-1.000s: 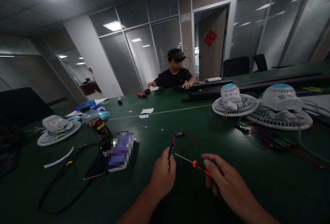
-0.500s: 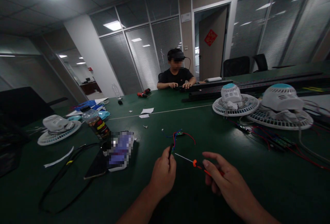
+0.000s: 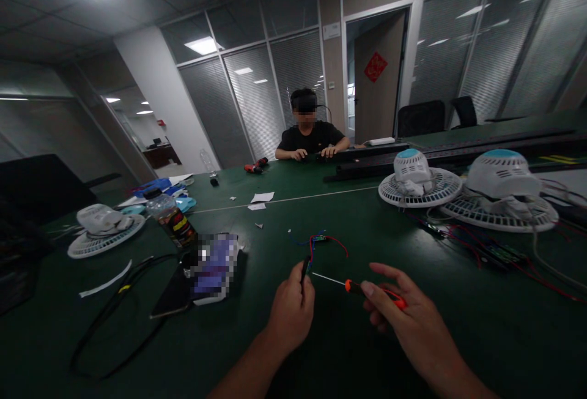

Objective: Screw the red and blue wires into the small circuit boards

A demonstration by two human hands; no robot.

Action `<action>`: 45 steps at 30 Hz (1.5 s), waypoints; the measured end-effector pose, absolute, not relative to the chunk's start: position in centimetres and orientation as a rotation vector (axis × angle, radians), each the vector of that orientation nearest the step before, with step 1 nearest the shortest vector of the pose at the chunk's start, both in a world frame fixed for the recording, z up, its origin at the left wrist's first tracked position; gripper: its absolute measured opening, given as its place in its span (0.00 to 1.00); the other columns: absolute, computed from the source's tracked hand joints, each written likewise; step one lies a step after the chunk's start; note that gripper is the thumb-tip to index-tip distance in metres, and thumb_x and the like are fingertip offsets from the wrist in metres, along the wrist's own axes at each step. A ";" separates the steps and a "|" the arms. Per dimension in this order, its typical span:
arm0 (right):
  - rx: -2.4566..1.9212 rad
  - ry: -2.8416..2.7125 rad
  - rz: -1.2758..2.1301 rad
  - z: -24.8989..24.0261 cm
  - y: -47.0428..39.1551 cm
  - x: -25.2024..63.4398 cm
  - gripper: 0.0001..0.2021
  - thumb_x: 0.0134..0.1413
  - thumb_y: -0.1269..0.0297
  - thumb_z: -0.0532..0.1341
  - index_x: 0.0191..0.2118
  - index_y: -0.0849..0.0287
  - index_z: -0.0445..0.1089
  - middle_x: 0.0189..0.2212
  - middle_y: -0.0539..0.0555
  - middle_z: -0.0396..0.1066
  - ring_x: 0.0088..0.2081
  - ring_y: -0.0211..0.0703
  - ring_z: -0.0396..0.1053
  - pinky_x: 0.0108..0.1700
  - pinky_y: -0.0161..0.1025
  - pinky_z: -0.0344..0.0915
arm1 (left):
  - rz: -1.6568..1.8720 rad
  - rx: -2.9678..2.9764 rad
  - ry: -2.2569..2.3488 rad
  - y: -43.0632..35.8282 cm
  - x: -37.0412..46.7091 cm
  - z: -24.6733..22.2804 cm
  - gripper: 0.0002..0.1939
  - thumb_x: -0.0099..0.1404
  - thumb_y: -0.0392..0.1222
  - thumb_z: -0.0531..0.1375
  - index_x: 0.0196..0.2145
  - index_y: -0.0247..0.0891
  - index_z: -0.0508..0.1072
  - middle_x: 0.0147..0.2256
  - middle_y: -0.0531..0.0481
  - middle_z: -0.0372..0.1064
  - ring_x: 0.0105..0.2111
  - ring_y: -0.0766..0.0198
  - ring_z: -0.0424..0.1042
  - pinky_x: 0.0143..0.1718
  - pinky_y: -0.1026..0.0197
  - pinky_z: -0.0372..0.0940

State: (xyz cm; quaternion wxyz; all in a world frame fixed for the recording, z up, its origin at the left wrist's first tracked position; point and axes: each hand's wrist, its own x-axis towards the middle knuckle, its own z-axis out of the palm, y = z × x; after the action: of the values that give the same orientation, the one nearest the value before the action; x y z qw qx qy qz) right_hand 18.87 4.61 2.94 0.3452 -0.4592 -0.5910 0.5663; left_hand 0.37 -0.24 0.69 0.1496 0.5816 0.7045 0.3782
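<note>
The left hand has its grip pinching a narrow dark part almost upright, perhaps to make it steady for the screwdriver, which points at it from the right. The right hand pinches the handle with its thumb, the index finger lifted away, probably so that the handle can turn. Farther on the desk lies a small circuit board with wires. The left fingers hide the part's lower end; whether the tip touches it, I cannot tell.
</note>
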 end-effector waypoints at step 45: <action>-1.211 -1.592 1.412 3.3 4.5 18.9 0.29 0.49 0.50 0.56 0.53 0.60 0.51 0.22 0.48 0.68 0.21 0.39 0.65 0.24 0.37 0.63 | 1.085 1.663 2.042 -0.3 0.5 1.0 0.18 0.66 0.40 0.43 0.49 0.33 0.61 0.27 0.49 0.67 0.26 0.62 0.68 0.30 0.62 0.59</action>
State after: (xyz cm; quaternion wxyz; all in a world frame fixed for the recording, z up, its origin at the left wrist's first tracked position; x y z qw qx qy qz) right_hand 18.88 4.50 3.28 0.3396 -0.4653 -0.6115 0.5425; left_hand 0.47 -0.26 1.04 0.1462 0.5775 0.7093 0.3769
